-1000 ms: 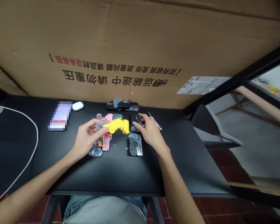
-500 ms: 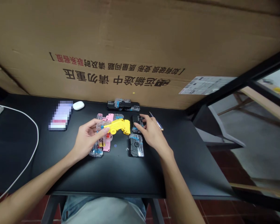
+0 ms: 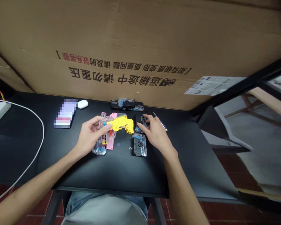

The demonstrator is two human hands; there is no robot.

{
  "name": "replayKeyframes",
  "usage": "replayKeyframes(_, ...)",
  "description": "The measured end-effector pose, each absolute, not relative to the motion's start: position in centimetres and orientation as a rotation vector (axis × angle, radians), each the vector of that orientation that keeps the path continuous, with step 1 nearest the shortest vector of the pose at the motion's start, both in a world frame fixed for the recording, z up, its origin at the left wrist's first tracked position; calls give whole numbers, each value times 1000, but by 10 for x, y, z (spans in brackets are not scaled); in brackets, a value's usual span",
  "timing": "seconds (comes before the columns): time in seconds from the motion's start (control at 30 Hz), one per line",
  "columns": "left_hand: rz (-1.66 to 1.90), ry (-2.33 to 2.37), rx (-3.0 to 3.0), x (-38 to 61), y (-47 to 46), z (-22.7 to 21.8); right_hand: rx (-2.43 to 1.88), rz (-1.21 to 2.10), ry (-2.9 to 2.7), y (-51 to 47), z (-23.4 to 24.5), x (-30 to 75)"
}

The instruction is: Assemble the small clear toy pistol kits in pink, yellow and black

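My left hand (image 3: 90, 132) is closed around a yellow-and-clear toy water gun (image 3: 118, 123), thumb on top, held just over the other pieces. Beneath it lie a pink toy gun (image 3: 110, 144) and a clear piece with blue parts (image 3: 99, 147), both partly covered. On the right, my right hand (image 3: 155, 128) has its thumb and fingertips on a black-and-clear toy water gun (image 3: 140, 120) that rests on the table. Just below that sits another black-and-clear toy gun (image 3: 139, 144), lying flat.
More black-and-clear toy guns (image 3: 127, 105) are stacked by the cardboard (image 3: 121, 37) at the back. A pen (image 3: 160, 122) lies beyond my right hand. To the left are a phone (image 3: 65, 114), a white earbud case (image 3: 82, 104) and a white cable (image 3: 42, 134).
The view has shifted slightly, so everything appears a little further right. Both hands keep about the same places and holds relative to the toy guns.
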State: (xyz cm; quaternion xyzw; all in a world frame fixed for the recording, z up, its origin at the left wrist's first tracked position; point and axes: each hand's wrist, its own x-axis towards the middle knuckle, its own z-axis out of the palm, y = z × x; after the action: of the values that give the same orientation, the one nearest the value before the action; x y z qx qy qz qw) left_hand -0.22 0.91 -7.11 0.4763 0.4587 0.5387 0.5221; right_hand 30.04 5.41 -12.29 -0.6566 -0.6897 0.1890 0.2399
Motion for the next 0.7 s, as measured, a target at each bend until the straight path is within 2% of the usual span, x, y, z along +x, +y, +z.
replayKeyframes(0.23, 1241, 1079, 1077, 0, 9, -71, -1804, 480, -1870, 53, -122, 297)
replayKeyframes(0.4, 1221, 1083, 1011, 0, 8, -75, -1777, 302, -1803, 46, -100, 284)
replayKeyframes(0.6, 1196, 1091, 932, 1, 8, -76, -959, 143, -1889, 26, -79, 247)
replayKeyframes(0.7, 1185, 1086, 901, 2, 8, -73, -728, 36, -1997, 18, -85, 228)
